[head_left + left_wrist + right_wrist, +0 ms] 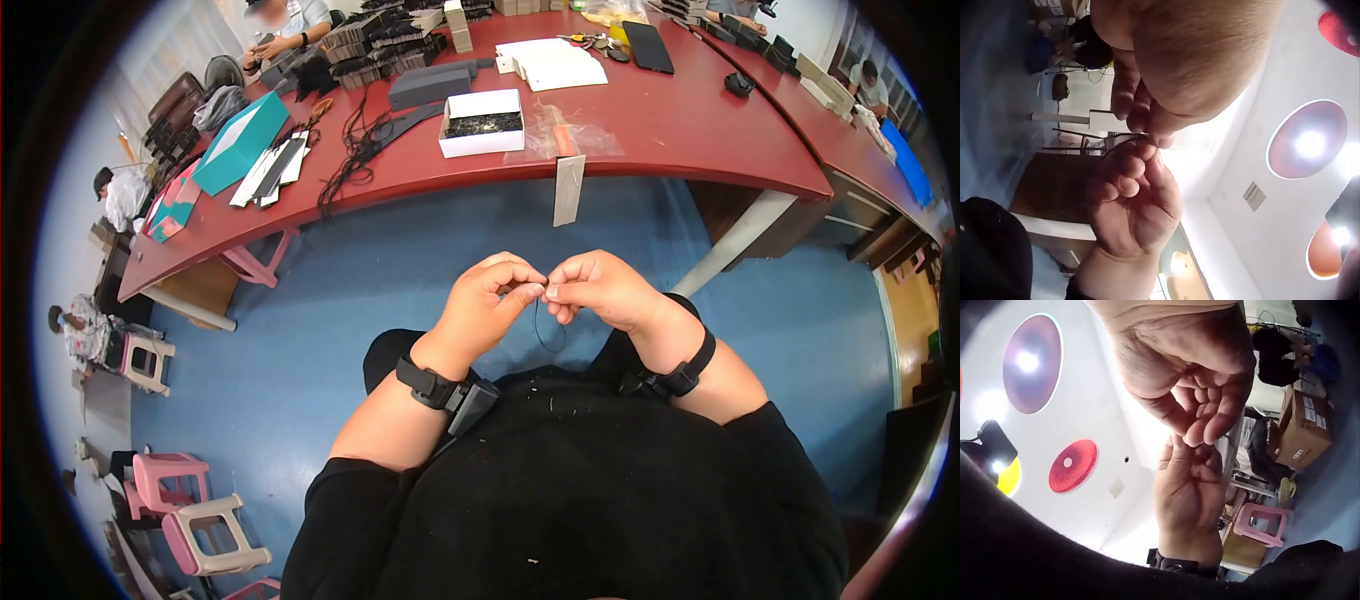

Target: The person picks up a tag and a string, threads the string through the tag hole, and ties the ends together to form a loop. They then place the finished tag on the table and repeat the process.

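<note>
Over the lap, my left hand (485,308) and right hand (612,292) meet fingertip to fingertip. Between them they pinch a thin black cord (538,325), whose loop hangs below the fingers. The left wrist view has the right hand (1132,206) facing the camera with its fingers curled in, and a short dark stretch of cord shows near the fingertips. From the right wrist, the left hand (1188,494) appears below the right hand's curled fingers; the cord ends are hidden there.
Ahead stands a red table (680,130). It bears a white box (483,145) of small black pieces, white cards (555,68), black cords (355,145) and a teal box (238,145). A pale card (568,192) overhangs its front edge. Stools (215,535) stand at left; other people sit around.
</note>
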A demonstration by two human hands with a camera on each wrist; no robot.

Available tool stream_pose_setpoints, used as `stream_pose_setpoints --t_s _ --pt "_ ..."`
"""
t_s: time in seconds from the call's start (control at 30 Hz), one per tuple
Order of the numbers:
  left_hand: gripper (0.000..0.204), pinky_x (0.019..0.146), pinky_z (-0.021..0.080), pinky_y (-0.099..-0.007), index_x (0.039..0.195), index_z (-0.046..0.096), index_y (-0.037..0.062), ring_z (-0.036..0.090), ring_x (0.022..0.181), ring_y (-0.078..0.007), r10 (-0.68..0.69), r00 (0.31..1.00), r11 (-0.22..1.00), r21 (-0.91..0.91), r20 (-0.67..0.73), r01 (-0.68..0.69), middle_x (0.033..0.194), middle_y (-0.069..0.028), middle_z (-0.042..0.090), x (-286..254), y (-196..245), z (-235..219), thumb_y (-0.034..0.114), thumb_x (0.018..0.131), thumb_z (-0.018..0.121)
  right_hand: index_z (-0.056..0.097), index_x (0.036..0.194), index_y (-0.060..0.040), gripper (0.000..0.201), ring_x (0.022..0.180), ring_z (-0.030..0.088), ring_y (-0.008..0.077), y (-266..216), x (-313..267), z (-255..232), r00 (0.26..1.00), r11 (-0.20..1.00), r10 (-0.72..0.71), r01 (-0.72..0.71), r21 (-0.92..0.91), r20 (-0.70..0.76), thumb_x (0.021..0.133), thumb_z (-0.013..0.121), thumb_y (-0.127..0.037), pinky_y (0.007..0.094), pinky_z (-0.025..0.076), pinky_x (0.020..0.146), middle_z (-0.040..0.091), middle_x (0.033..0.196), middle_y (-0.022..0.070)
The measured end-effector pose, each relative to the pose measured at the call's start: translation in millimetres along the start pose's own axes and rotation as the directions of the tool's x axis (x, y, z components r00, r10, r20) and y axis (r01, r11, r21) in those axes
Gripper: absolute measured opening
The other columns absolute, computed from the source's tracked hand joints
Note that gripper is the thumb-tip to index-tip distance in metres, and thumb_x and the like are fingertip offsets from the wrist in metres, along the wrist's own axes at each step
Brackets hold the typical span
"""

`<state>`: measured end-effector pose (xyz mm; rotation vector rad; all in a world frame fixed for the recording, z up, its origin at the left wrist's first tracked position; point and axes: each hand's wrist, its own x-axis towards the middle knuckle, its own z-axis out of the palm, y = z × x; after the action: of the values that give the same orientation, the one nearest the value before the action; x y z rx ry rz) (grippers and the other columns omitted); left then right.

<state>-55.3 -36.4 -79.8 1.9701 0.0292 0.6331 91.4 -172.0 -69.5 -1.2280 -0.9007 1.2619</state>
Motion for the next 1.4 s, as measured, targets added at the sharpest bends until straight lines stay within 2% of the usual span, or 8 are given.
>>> stream_pose_setpoints --t_s 0.2,0.37,0.6,0.7,0.8,0.87,1.03,1.4 --pt "0.009 0.063 0.044 -0.0217 0.092 0.060 0.0001 0.054 0.068 -0.0102 -0.218 0.976 0.915 -0.344 0.018 0.211 0.081 -0.0029 0.058 -1.5 -12.5 5.3 0.007 0.086 0.060 0.064 0.085 0.0010 0.013 0.065 0.059 0.0114 2.6 1.0 -0.2 1.000 1.000 -0.016 0.016 0.000 -0.008 0.085 0.061 -0.012 0.0236 0.048 0.062 0.063 0.075 0.0065" --pt "0.013 0.058 0.041 -0.0226 0.086 0.059 0.0045 0.049 0.062 -0.0102 -0.490 0.804 0.417 -0.719 0.337 0.555 0.074 -0.0009 0.056 -1.5 -18.6 3.1 0.017 0.089 0.057 0.066 0.083 0.0001 0.016 0.064 0.057 0.0097 3.2 0.0 5.0 0.984 0.911 -0.140 0.083 -0.404 -0.113 0.082 0.063 -0.016 0.0242 0.047 0.062 0.063 0.070 0.0036" --pt "0.014 0.062 0.042 -0.0245 0.089 0.058 0.0043 0.050 0.065 -0.0105 -0.431 0.850 0.477 -0.724 0.302 0.499 0.079 -0.0017 0.057 -0.8 -17.0 1.6 0.018 0.090 0.057 0.064 0.092 -0.0007 0.016 0.071 0.058 0.0103 -0.7 0.9 -8.5 0.991 0.858 -0.068 0.001 -0.513 -0.113 0.081 0.067 -0.011 0.0245 0.048 0.066 0.063 0.079 0.0031" --pt "0.014 0.063 0.042 -0.0246 0.090 0.057 0.0041 0.050 0.067 -0.0106 -0.412 0.857 0.439 -0.757 0.309 0.484 0.084 -0.0017 0.057 -0.7 -11.8 2.2 0.018 0.090 0.057 0.061 0.101 -0.0006 0.025 0.072 0.058 0.0115 20.2 7.9 -13.7 0.829 0.687 -0.554 0.401 -0.606 -0.080 0.080 0.068 -0.013 0.0244 0.047 0.069 0.062 0.084 0.0036" --pt "0.013 0.062 0.042 -0.0250 0.091 0.057 0.0038 0.049 0.067 -0.0104 -0.384 0.861 0.427 -0.762 0.334 0.486 0.085 -0.0016 0.057 -0.2 -11.2 2.1 0.017 0.090 0.056 0.058 0.104 0.0009 0.031 0.073 0.058 0.0134 22.9 9.6 -11.8 0.899 0.881 -0.439 0.431 -0.194 0.003 0.082 0.067 -0.019 0.0276 0.048 0.072 0.061 0.087 0.0044" --pt "0.012 0.062 0.041 -0.0257 0.091 0.057 0.0046 0.048 0.066 -0.0104 -0.360 0.883 0.413 -0.798 0.300 0.439 0.087 -0.0026 0.057 -1.1 -13.8 0.1 0.016 0.091 0.055 0.059 0.099 0.0013 0.021 0.072 0.058 0.0127 20.1 7.2 -22.5 0.996 0.999 -0.039 0.037 0.027 0.081 0.086 0.062 -0.015 0.0267 0.048 0.072 0.060 0.082 0.0034" --pt "0.010 0.064 0.040 -0.0264 0.089 0.056 0.0054 0.046 0.068 -0.0110 -0.349 0.918 0.375 -0.870 0.186 0.319 0.098 -0.0069 0.055 -2.1 -20.0 -11.8 0.015 0.090 0.054 0.060 0.096 -0.0009 0.015 0.071 0.057 0.0112 19.9 0.1 -44.8 0.997 0.999 0.022 -0.020 0.029 -0.080 0.088 0.059 -0.014 0.0255 0.048 0.068 0.059 0.079 0.0032" --pt "0.007 0.064 0.042 -0.0280 0.089 0.048 0.0090 0.050 0.067 -0.0151 -0.041 0.999 0.334 -0.942 0.031 0.043 0.094 -0.0089 0.053 49.3 -25.8 -24.8 0.014 0.091 0.050 0.056 0.088 -0.0055 0.012 0.070 0.051 0.0091 -37.9 31.5 -50.3 0.862 0.896 -0.443 0.430 -0.109 -0.246 0.091 0.054 -0.017 0.0238 0.041 0.068 0.054 0.074 -0.0006"
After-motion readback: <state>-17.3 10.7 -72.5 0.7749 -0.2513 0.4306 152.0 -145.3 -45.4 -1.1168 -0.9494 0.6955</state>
